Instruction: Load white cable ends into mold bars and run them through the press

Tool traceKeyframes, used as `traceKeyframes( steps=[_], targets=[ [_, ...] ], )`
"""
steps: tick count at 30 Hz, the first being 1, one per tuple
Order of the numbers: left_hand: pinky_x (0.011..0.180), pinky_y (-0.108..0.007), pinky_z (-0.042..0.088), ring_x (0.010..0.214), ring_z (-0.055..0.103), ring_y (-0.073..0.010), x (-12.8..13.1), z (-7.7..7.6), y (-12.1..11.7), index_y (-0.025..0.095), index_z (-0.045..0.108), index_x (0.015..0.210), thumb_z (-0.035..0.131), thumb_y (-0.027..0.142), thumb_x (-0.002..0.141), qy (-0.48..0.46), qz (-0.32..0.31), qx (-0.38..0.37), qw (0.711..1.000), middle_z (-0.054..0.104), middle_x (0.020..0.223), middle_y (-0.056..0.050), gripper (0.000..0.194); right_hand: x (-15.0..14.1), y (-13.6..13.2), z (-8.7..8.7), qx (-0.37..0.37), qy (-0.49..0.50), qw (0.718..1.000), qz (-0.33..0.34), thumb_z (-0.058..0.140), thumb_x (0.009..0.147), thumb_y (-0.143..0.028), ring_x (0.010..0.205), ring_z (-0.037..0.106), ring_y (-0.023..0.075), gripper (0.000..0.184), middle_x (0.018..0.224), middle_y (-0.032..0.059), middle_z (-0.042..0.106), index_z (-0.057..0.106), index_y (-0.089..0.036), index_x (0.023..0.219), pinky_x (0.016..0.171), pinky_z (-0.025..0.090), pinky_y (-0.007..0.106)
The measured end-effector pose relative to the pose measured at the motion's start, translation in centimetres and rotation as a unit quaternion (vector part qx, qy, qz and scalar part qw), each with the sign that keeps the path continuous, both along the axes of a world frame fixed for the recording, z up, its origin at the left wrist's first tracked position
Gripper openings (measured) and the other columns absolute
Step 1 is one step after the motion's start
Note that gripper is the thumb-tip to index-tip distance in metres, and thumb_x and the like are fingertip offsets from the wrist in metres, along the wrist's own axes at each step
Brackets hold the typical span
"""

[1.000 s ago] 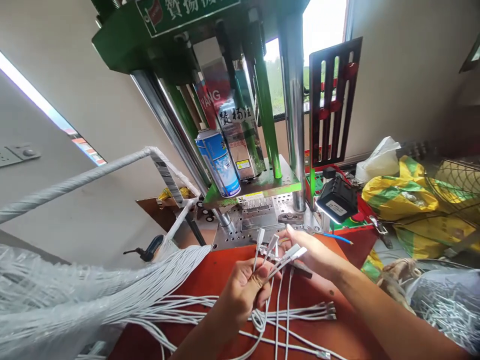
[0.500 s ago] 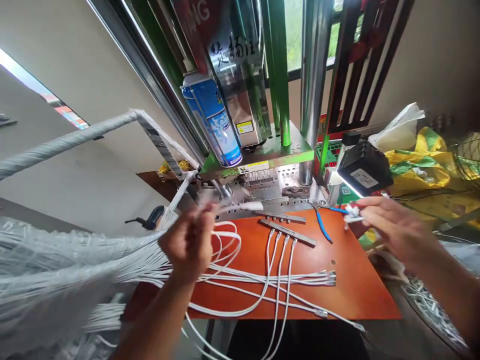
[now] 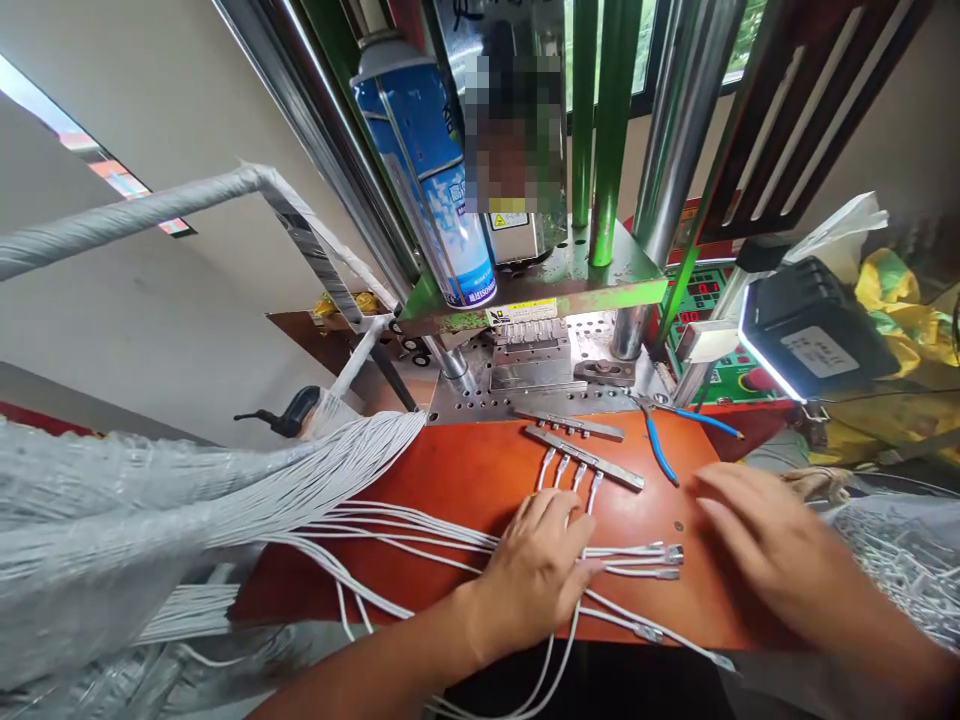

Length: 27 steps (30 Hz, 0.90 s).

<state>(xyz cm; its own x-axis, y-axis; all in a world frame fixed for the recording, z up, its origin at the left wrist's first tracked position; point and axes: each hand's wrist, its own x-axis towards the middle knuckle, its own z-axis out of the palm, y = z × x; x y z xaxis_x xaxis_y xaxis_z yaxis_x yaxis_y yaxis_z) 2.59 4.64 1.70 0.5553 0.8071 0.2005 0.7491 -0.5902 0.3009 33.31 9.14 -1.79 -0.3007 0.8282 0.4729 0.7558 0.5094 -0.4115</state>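
Observation:
My left hand (image 3: 536, 565) is low over the red-brown work board, its fingers curled round white cables (image 3: 450, 535) that run beneath it. Metal connector ends (image 3: 667, 555) of these cables stick out past the thumb. My right hand (image 3: 772, 540) hovers at the board's right edge, slightly blurred, thumb apart from the fingers and nothing visible in it. Just beyond my left hand lies a slotted metal bar (image 3: 585, 458) with several cable ends seated along it. A second metal bar (image 3: 570, 424) lies behind. Blue-handled pliers (image 3: 660, 445) rest near the board's back edge.
A press with a metal mould (image 3: 531, 355) stands behind the board (image 3: 405, 480). A blue spray can (image 3: 435, 190) leans on its green plate. A black lamp (image 3: 821, 330) juts in at right, beside a bag of white scraps (image 3: 900, 560). Bundled cables (image 3: 300, 490) hang at left.
My left hand has come down and right onto the cables. My right hand has dropped lower, and the small white piece it held is gone from it. The view has moved closer to the press.

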Motion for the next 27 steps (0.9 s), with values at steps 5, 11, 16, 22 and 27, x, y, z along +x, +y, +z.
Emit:
traceKeyframes(
  steps=[5,11,16,22,27],
  targets=[
    [0.083,-0.045,0.052,0.095,0.057,-0.0285,2.7,-1.7,3.6,0.017,0.064,0.088,0.060,0.031,0.096,0.076,0.112,0.074,0.988,0.061,0.095,-0.010,0.017,-9.2,1.8,-0.7,-0.065,-0.103,0.992,0.022,0.047,0.102,-0.021,0.091,0.053,0.0268,0.024,0.103,0.0100,0.063,0.065,-0.020,0.118,0.077,0.046,0.042],
    [0.083,-0.041,0.050,0.090,0.054,-0.0251,3.5,-1.9,4.9,0.017,0.064,0.088,0.054,0.020,0.097,0.056,0.092,0.066,0.992,0.062,0.093,-0.008,0.014,-9.4,2.1,-1.3,-0.048,-0.030,0.997,0.047,0.046,0.105,-0.024,0.086,0.050,0.0229,0.019,0.091,0.0074,0.056,0.063,-0.018,0.100,0.076,0.043,0.036],
    [0.086,-0.040,0.048,0.091,0.052,-0.0248,3.6,-2.2,4.5,0.017,0.062,0.086,0.053,0.017,0.097,0.045,0.094,0.054,0.993,0.061,0.094,-0.008,0.014,-8.9,1.9,-1.3,-0.051,-0.020,0.996,0.077,0.046,0.104,-0.020,0.087,0.049,0.0228,0.015,0.092,0.0073,0.055,0.061,-0.018,0.101,0.077,0.042,0.036],
    [0.085,-0.041,0.047,0.098,0.053,-0.0255,2.3,-0.6,3.7,0.019,0.066,0.093,0.054,0.029,0.101,0.039,0.075,0.047,0.995,0.061,0.100,-0.008,0.017,-9.3,1.8,-1.3,-0.063,0.016,0.996,0.062,0.043,0.106,-0.024,0.087,0.048,0.0226,0.017,0.092,0.0069,0.053,0.058,-0.019,0.100,0.079,0.043,0.037],
    [0.106,-0.049,0.040,0.116,0.050,-0.0291,-0.5,1.0,1.2,0.021,0.066,0.111,0.060,0.046,0.098,0.005,-0.002,0.042,0.999,0.060,0.123,-0.011,0.029,-9.3,1.6,-0.7,-0.085,0.037,0.995,0.037,0.039,0.107,-0.029,0.086,0.049,0.0226,0.022,0.093,0.0069,0.054,0.056,-0.022,0.096,0.079,0.044,0.038]
  ],
)
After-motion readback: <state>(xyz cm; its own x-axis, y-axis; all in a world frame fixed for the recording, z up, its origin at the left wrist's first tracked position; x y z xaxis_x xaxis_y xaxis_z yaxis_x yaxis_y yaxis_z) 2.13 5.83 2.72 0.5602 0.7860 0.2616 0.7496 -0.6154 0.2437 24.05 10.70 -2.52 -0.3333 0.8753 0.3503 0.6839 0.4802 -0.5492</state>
